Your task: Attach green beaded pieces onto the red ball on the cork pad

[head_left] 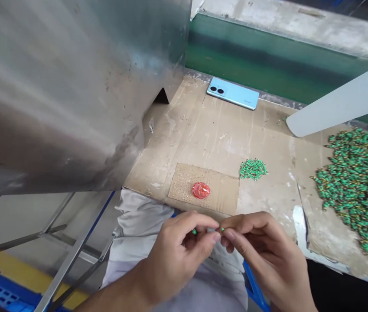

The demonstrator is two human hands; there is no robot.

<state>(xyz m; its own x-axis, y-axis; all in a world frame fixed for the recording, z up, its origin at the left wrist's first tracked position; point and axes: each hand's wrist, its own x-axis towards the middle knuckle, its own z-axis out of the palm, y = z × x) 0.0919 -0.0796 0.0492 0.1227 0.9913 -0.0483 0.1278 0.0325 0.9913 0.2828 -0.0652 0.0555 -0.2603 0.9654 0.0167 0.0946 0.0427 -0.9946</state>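
Above my lap, my left hand [179, 249] and my right hand [266, 253] meet fingertip to fingertip. A small green piece [223, 229] is pinched between the thumb and fingers of my right hand. My left thumb and forefinger are pressed together on something small and greyish that I cannot make out. Another bit of green [194, 232] shows inside the curl of my left fingers. Just beyond the hands, a small round red dish [201, 190] with a shiny surface sits on a cardboard piece [224, 193] scattered with tiny specks.
A small heap of green pieces [253, 169] lies right of the cardboard, and a large heap of green pieces with brass-coloured ends [356, 186] farther right. Behind are a light blue phone [233, 93] and a white tube [340, 102]. A big metal housing [73, 95] stands left.
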